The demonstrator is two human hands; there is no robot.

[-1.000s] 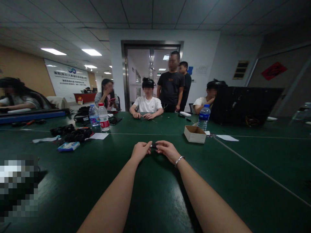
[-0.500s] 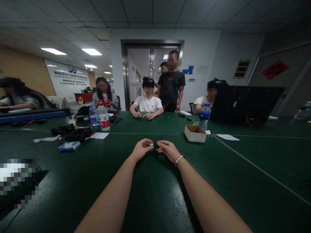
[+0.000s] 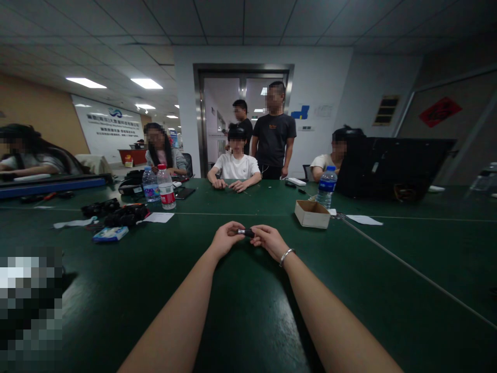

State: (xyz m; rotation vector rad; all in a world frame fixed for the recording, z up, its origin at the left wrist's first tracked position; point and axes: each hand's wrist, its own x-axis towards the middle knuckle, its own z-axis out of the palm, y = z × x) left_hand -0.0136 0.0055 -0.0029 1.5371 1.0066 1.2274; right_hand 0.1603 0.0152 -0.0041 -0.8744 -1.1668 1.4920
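Note:
Between my two hands is a small black cylindrical thing with a silver band (image 3: 246,233), held roughly level just above the green table (image 3: 248,290). My left hand (image 3: 226,240) pinches its silver end with thumb and fingers. On the other side, my right hand (image 3: 271,242) has its fingers closed around the black end and wears a silver bracelet (image 3: 286,257) at the wrist. The fingertips cover both ends, so its exact kind cannot be made out.
An open cardboard box (image 3: 311,214) stands ahead on the right, near a water bottle (image 3: 326,187). On the left are a red-capped bottle (image 3: 166,189), a blue packet (image 3: 111,234) and black gear (image 3: 126,215). Across the table sits a person in white (image 3: 237,168); others are around.
Slightly more of the black thing shows between my fingers; my hands have hardly moved. Behind the table, a person in the doorway has come into fuller view on the left.

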